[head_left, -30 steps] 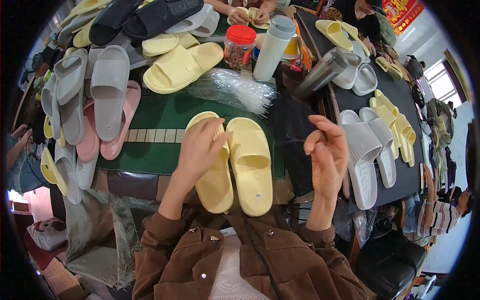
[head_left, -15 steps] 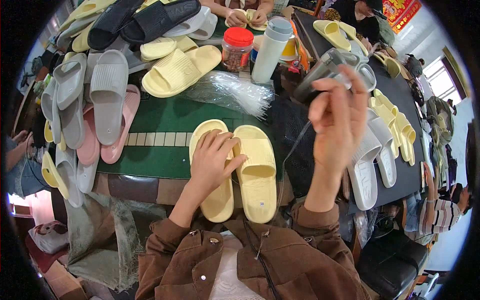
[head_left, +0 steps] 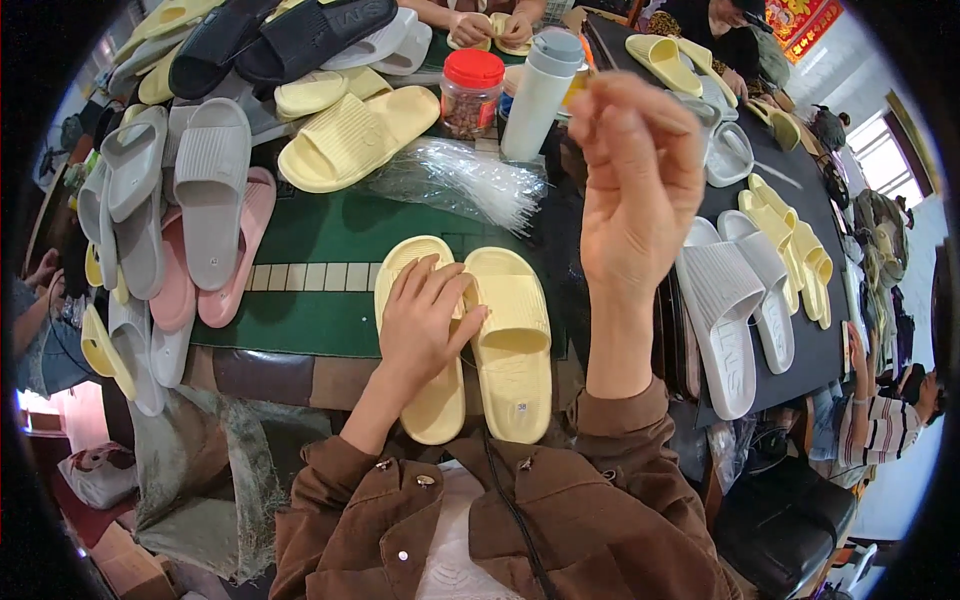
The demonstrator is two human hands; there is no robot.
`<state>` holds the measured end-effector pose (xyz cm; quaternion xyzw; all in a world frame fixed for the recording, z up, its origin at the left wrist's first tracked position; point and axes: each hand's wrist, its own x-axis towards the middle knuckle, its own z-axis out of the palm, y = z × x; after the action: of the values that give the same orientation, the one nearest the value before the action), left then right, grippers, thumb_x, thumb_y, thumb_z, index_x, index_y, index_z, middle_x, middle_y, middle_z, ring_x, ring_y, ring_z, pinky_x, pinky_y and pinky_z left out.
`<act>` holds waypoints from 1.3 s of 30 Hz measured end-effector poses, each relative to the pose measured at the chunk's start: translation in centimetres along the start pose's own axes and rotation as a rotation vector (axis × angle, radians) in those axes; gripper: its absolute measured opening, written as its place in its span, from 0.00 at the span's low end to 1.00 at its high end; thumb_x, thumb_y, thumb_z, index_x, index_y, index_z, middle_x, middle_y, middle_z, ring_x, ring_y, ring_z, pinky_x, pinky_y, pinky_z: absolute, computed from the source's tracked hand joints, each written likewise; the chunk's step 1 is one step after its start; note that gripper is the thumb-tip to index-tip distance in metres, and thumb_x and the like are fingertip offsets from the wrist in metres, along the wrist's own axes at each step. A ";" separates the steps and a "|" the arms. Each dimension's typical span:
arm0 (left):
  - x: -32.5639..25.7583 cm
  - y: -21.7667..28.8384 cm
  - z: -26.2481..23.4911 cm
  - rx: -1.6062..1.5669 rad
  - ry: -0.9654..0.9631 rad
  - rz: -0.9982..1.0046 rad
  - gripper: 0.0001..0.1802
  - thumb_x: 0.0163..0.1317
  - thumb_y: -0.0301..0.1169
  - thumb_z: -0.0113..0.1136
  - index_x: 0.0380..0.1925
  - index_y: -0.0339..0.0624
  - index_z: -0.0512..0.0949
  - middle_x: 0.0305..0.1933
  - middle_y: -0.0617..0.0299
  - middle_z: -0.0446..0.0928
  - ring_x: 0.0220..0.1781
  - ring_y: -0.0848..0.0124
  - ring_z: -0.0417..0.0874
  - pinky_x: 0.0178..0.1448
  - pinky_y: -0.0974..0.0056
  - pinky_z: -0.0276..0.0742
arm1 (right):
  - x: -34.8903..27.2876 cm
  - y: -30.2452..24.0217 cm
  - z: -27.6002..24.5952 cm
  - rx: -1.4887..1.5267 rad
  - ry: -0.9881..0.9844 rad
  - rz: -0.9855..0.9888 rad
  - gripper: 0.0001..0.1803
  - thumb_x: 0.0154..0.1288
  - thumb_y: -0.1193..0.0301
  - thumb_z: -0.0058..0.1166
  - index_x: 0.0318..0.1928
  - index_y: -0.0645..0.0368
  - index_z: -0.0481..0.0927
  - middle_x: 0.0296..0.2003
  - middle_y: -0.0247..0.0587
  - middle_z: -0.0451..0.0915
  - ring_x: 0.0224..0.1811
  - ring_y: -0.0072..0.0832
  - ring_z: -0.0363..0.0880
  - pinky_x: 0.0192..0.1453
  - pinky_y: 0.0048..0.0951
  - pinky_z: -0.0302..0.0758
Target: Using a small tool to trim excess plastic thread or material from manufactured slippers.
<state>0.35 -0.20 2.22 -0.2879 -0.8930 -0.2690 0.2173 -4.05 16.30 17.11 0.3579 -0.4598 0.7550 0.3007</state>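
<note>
A pair of pale yellow slide slippers lies side by side in front of me, soles down and toes away. My left hand (head_left: pixel 425 318) rests over the strap of the left slipper (head_left: pixel 435 405), fingers curved across it. Its thumb reaches the inner edge of the right slipper (head_left: pixel 512 345), which has a small label on its heel. My right hand (head_left: pixel 640 175) is raised above the table to the right, fingertips bent and drawn together. Anything between those fingertips is too small or blurred to make out.
Clear plastic strands (head_left: pixel 465 180) lie in a bag beyond the slippers. A red-lidded jar (head_left: pixel 472 95) and pale bottle (head_left: pixel 543 95) stand behind. Grey slippers (head_left: pixel 213 190) are heaped left; more grey slippers (head_left: pixel 725 320) lie right. Another person's hands (head_left: pixel 490 32) hold slippers opposite.
My right hand has moved up and slightly left, its fingers drawing closer together. The thin strand and grey metallic shape near it no longer show. My left hand stays on the slipper.
</note>
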 end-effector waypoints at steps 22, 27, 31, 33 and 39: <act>-0.3 -0.2 0.3 -0.013 0.046 0.001 0.20 0.57 0.41 0.60 0.43 0.36 0.77 0.50 0.54 0.77 0.57 0.52 0.72 0.65 0.50 0.63 | -12.7 9.4 -8.1 -0.913 0.097 0.688 0.07 0.65 0.76 0.53 0.42 0.64 0.78 0.58 0.48 0.68 0.42 0.25 0.79 0.41 0.24 0.77; -0.4 -0.3 0.3 -0.004 0.051 -0.003 0.20 0.57 0.41 0.60 0.43 0.36 0.77 0.50 0.55 0.77 0.57 0.51 0.72 0.66 0.50 0.63 | -12.0 9.6 -7.4 -0.849 0.227 0.696 0.06 0.65 0.76 0.52 0.39 0.64 0.81 0.59 0.50 0.66 0.37 0.28 0.81 0.41 0.24 0.79; -0.2 -0.1 0.3 -0.021 0.039 -0.002 0.21 0.57 0.41 0.60 0.43 0.36 0.77 0.50 0.54 0.77 0.57 0.51 0.72 0.66 0.50 0.63 | -11.9 10.9 -8.8 -0.613 0.245 0.865 0.08 0.65 0.77 0.50 0.41 0.66 0.81 0.48 0.50 0.76 0.36 0.28 0.83 0.42 0.23 0.80; -0.2 -0.2 0.2 -0.020 0.040 -0.003 0.21 0.57 0.41 0.60 0.43 0.36 0.77 0.50 0.54 0.77 0.57 0.51 0.72 0.66 0.50 0.63 | -11.8 11.6 -8.8 -0.585 0.226 0.878 0.09 0.66 0.77 0.49 0.41 0.70 0.80 0.33 0.46 0.83 0.38 0.27 0.83 0.45 0.23 0.78; -0.4 -0.3 0.2 -0.022 0.037 -0.009 0.21 0.57 0.41 0.60 0.43 0.36 0.77 0.50 0.54 0.77 0.57 0.51 0.72 0.66 0.50 0.63 | -10.3 11.5 -7.9 -0.695 0.245 0.652 0.08 0.65 0.77 0.51 0.40 0.70 0.80 0.36 0.44 0.84 0.39 0.27 0.83 0.47 0.25 0.76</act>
<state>0.40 -0.41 1.71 -0.2813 -0.8871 -0.2851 0.2292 -9.37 17.61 0.66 -0.0175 -0.7340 0.6482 0.2020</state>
